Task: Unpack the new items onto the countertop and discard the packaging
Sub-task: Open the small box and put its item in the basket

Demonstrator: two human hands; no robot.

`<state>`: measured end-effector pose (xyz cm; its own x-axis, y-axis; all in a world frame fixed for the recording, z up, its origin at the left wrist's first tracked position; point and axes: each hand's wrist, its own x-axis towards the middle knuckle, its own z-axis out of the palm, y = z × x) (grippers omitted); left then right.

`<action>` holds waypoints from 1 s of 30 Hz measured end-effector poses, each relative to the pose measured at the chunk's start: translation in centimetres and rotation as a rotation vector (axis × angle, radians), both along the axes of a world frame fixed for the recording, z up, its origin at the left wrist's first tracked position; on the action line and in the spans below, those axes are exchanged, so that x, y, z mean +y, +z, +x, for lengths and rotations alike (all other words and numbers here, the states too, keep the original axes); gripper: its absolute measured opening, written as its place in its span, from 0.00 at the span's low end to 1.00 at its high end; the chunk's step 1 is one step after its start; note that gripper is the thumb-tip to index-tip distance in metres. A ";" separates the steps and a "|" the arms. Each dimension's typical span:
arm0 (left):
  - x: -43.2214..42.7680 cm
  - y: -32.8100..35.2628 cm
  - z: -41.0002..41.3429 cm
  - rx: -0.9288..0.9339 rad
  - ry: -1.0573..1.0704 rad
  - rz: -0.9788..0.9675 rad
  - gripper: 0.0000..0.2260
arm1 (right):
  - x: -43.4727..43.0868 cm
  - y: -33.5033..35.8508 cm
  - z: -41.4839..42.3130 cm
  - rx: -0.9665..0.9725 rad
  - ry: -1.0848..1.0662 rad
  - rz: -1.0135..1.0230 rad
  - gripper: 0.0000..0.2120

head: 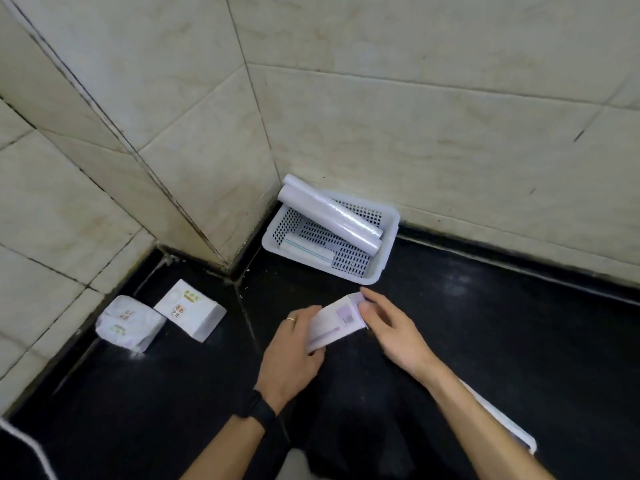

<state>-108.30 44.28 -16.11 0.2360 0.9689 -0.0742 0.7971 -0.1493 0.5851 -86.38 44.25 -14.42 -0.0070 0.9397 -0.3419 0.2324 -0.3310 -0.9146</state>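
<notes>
A long white and lilac carton (334, 322) with a barcode hangs just above the black countertop (485, 323). My left hand (292, 355), with a ring and a dark wristband, grips its near end. My right hand (388, 327) pinches the flap at its far end with thumb and fingers. What is inside the carton is hidden.
A white perforated basket (388, 251) in the wall corner holds two white rolls (332, 214) and a flat pack. Two white tissue packs (188, 313) lie at the left by the tiled wall. Another white box (502, 420) lies under my right forearm.
</notes>
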 end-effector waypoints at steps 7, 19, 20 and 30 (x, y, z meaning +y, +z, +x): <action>-2.0 2.0 5.1 0.012 -0.199 0.134 0.29 | -5.8 1.4 3.5 0.148 -0.108 -0.019 0.23; -3.9 2.0 7.0 0.046 -0.450 0.159 0.26 | -11.4 -0.3 4.9 0.057 -0.176 0.017 0.29; -3.9 2.1 6.9 0.049 -0.460 0.149 0.25 | -11.4 -0.4 5.0 0.053 -0.168 0.010 0.29; -4.1 2.1 5.7 0.179 -0.542 0.188 0.27 | -10.8 -1.1 2.9 -0.260 -0.122 -0.021 0.26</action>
<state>-102.60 40.16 -13.98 0.6995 0.7146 0.0024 0.6623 -0.6496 0.3733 -83.48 33.49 -15.48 0.1963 0.9210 -0.3366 0.4151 -0.3891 -0.8224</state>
